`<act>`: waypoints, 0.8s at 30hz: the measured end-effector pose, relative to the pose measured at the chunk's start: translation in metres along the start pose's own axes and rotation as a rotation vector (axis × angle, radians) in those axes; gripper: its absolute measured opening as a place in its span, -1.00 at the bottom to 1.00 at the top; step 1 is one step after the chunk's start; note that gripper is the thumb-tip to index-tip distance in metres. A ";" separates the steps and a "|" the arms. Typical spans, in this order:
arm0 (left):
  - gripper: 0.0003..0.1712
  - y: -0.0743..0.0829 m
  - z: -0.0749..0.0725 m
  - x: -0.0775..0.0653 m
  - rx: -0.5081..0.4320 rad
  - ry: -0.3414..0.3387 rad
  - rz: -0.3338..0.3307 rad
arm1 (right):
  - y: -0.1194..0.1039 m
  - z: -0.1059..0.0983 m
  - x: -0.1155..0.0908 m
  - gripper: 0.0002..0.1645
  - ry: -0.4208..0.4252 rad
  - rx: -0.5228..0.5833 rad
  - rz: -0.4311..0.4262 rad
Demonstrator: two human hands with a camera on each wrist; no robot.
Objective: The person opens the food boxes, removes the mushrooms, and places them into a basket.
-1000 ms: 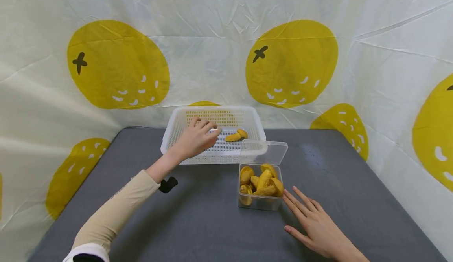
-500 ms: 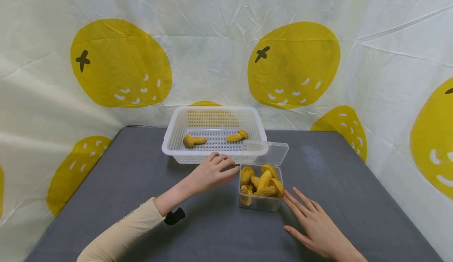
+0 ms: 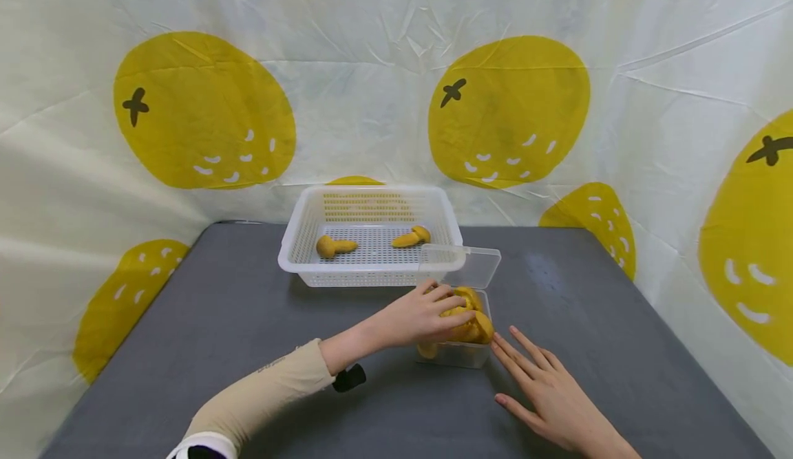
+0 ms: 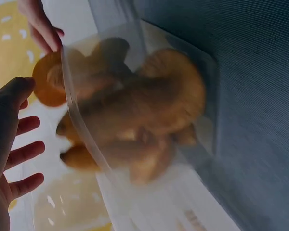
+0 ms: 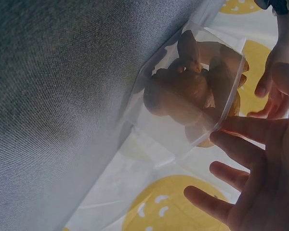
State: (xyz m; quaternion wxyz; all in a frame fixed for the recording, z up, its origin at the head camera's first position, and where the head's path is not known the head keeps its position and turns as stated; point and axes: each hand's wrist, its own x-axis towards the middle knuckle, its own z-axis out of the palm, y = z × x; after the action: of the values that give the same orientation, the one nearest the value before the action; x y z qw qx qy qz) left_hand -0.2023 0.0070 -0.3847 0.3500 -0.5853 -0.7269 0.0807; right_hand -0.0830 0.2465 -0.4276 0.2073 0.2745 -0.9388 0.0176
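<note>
A clear plastic box [image 3: 458,356] with its lid [image 3: 478,266] raised holds several yellow-brown mushrooms [image 4: 149,101]. Over the top of this box is my left hand [image 3: 423,314], its fingers apart and slightly bent. In the left wrist view the thumb is at the edge of one mushroom [image 4: 47,79]; whether it touches is hard to tell. My right hand [image 3: 554,393] lies on the table at the box's right side, fingers spread, fingertips against the box's near right corner. Farther back, two mushrooms [image 3: 335,246] lie apart in a white basket [image 3: 372,279].
The white perforated basket stands at the back of the grey table [image 3: 372,404], just behind the box, and the lid overlaps its front right corner in view. A white curtain [image 3: 359,115] with yellow fruit prints hangs around the table's back and sides.
My left hand has moved from above the basket, right and nearer, to over the box. The mushroom at the basket's left has come into view. My right hand has stayed in place.
</note>
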 end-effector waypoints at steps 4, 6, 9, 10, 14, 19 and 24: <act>-0.62 0.007 0.006 0.018 0.000 -0.001 0.029 | 0.000 -0.001 -0.001 -0.16 -0.001 -0.008 -0.011; -0.61 0.009 0.009 0.024 0.006 -0.011 0.037 | 0.000 -0.001 -0.001 -0.15 0.004 -0.014 -0.015; -0.58 0.012 0.011 0.030 0.041 -0.052 0.046 | 0.000 -0.001 -0.002 -0.16 0.013 -0.021 -0.020; -0.58 0.013 0.011 0.031 0.054 -0.072 0.047 | 0.000 0.000 -0.001 -0.17 0.015 -0.023 -0.022; -0.61 0.013 0.013 0.031 0.078 -0.137 0.049 | 0.001 0.000 -0.001 -0.18 0.012 -0.029 -0.030; -0.70 0.011 0.012 0.030 0.054 -0.145 0.050 | 0.003 0.000 0.001 -0.20 0.015 -0.031 -0.041; -0.75 0.007 0.008 0.028 0.029 -0.142 0.033 | 0.006 0.000 0.004 -0.24 0.034 -0.039 -0.072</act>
State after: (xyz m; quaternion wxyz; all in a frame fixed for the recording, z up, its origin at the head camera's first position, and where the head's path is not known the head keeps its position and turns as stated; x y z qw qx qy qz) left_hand -0.2036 0.0369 -0.3829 0.3048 -0.5850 -0.7387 0.1384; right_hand -0.0890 0.2497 -0.4253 0.2292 0.3036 -0.9248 -0.0033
